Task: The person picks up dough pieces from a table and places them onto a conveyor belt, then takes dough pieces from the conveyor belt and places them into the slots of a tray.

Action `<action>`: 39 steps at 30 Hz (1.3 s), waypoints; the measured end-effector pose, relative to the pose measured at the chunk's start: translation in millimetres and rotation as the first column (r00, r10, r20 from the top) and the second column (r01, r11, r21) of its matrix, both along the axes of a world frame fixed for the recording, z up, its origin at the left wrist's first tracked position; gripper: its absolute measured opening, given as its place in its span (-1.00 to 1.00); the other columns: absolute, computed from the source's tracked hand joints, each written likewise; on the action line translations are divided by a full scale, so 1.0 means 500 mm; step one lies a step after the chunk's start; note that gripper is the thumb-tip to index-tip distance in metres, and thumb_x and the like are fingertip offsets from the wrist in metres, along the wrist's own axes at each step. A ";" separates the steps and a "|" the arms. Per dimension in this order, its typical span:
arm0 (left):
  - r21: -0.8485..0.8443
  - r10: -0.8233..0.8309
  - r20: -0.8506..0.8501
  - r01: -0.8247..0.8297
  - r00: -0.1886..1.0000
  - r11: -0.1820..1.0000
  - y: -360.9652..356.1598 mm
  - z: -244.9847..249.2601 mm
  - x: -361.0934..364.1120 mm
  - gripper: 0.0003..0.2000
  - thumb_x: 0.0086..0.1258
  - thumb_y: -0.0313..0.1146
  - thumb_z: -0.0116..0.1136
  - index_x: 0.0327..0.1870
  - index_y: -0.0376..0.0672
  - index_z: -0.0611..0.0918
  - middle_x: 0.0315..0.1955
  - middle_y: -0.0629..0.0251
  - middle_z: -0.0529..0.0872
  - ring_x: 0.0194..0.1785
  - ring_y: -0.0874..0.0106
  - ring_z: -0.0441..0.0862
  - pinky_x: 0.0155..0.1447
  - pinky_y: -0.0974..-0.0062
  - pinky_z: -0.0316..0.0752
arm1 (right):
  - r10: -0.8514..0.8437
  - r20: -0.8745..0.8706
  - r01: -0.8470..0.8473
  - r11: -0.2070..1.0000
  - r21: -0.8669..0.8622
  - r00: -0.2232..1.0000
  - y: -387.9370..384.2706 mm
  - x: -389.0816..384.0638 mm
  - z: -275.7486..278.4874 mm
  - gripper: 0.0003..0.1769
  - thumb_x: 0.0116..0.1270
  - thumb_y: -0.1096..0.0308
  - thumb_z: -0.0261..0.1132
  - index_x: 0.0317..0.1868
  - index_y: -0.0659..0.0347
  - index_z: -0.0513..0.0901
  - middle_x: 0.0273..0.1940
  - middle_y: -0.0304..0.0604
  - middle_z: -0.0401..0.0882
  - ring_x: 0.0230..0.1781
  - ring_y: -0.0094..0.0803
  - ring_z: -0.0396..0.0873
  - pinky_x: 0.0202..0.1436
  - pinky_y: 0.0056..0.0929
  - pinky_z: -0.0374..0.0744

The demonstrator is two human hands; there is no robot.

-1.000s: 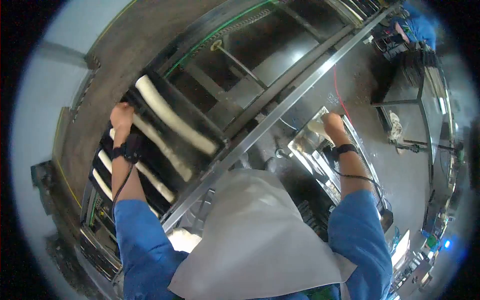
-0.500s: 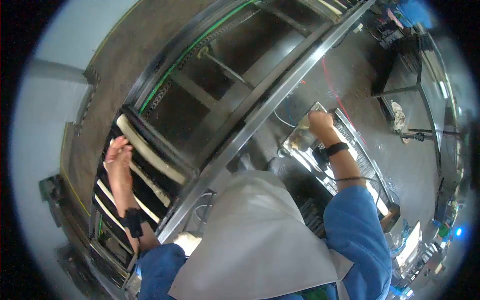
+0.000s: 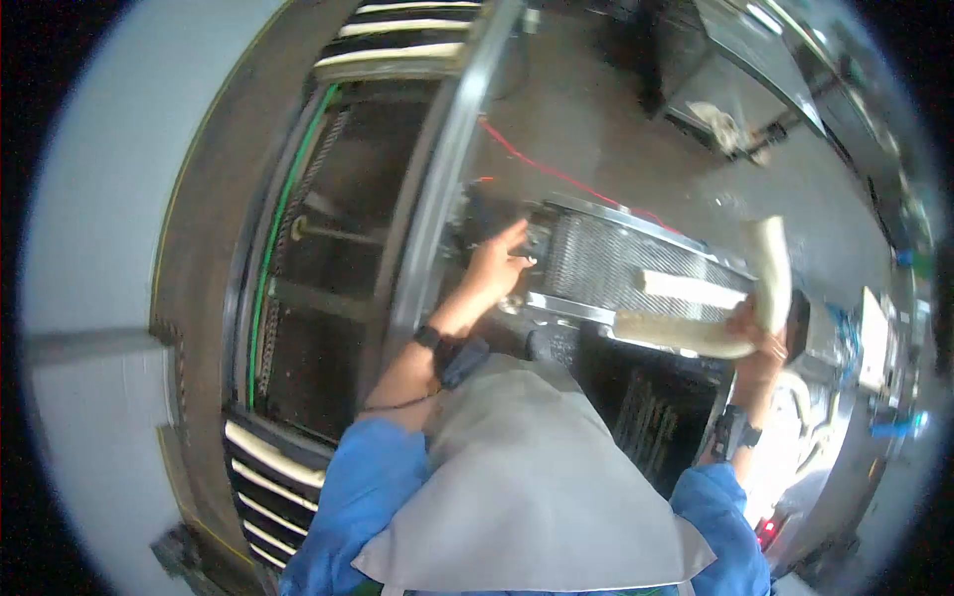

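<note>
My right hand (image 3: 757, 336) grips a long pale dough strip (image 3: 767, 283) that bends in an arc, one end up and the other lying toward the left along the edge of a mesh belt (image 3: 606, 266). My left hand (image 3: 495, 268) reaches across to the metal frame at the left end of that belt, fingers spread and touching it, holding nothing. Another pale dough piece (image 3: 688, 289) lies flat on the mesh. I wear blue sleeves, a grey apron and a dark band on each wrist.
A long steel rail (image 3: 429, 189) runs up the middle. Left of it is a dark conveyor with a green line (image 3: 266, 268); dough strips lie in black trays at bottom left (image 3: 273, 467) and top (image 3: 397, 35). A red cable (image 3: 556, 174) crosses the wet floor.
My left hand left the dough trays at the left and came over to the mesh belt's frame. My right hand lifted a long dough strip off the belt. My view swung to the right.
</note>
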State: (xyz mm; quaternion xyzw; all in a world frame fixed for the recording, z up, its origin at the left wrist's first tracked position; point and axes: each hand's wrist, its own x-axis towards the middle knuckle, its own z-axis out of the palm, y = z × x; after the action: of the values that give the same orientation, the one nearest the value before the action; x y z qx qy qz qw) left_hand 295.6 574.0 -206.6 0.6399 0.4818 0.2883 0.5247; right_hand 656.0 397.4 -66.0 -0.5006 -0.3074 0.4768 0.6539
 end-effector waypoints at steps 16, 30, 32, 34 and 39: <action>0.394 -0.388 -0.637 0.714 0.666 0.578 0.015 -0.035 0.307 -0.47 0.33 -0.26 0.25 0.31 -0.22 0.45 0.21 0.02 0.55 0.32 -0.01 0.41 0.40 0.10 0.29 | -0.394 0.912 0.875 0.475 0.094 0.116 -0.658 0.278 0.000 -0.26 0.16 0.31 0.43 0.36 0.23 0.39 -0.13 0.03 0.65 -0.27 -0.18 0.63 -0.20 -0.27 0.62; 0.346 -0.222 -0.645 0.539 0.731 0.768 -0.005 0.001 0.194 -0.59 0.09 -0.41 0.37 -0.02 -0.19 0.51 -0.20 -0.02 0.66 -0.02 -0.03 0.59 0.09 0.07 0.42 | 0.313 0.921 0.970 -0.142 -0.197 0.233 -0.737 0.085 -0.347 -0.33 0.18 0.48 0.28 0.35 0.24 0.35 0.33 0.08 0.38 0.37 0.03 0.31 0.38 -0.02 0.32; 0.257 -0.212 -0.669 0.490 0.712 0.833 -0.013 0.018 0.210 -0.61 0.08 -0.42 0.36 -0.07 -0.20 0.50 -0.20 -0.07 0.66 -0.04 -0.05 0.60 0.04 0.05 0.45 | 0.338 0.874 0.937 -0.146 -0.318 0.349 -0.768 0.082 -0.344 -0.21 0.10 0.45 0.30 0.41 0.17 0.29 0.43 0.00 0.26 0.47 -0.08 0.20 0.43 0.00 0.24; 0.288 -0.133 -0.659 0.411 0.741 0.865 -0.009 -0.002 0.198 -0.61 0.05 -0.43 0.35 -0.09 -0.22 0.49 -0.20 -0.10 0.65 -0.07 -0.07 0.62 0.02 0.04 0.49 | 0.300 0.916 0.964 -0.100 -0.248 0.267 -0.795 0.090 -0.371 -0.32 0.11 0.49 0.26 0.32 0.16 0.36 0.36 0.05 0.34 0.39 -0.01 0.29 0.34 0.04 0.34; 0.242 -0.203 -0.682 0.479 0.702 0.844 0.008 0.017 0.176 -0.58 0.08 -0.32 0.28 0.00 -0.25 0.57 -0.22 -0.07 0.68 -0.11 0.04 0.66 -0.03 0.15 0.52 | 0.094 0.908 0.912 0.001 -0.410 0.408 -0.821 0.165 -0.333 -0.57 0.10 0.55 0.19 0.04 0.22 0.45 0.07 0.24 0.45 0.10 0.29 0.42 0.11 0.12 0.44</action>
State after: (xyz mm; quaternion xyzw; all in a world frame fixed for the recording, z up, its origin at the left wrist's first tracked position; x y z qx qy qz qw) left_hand 383.8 577.7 -198.0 0.8715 0.4290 0.0439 0.2335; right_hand 738.4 -13.1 -232.3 -0.9930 0.0229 0.0235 0.1133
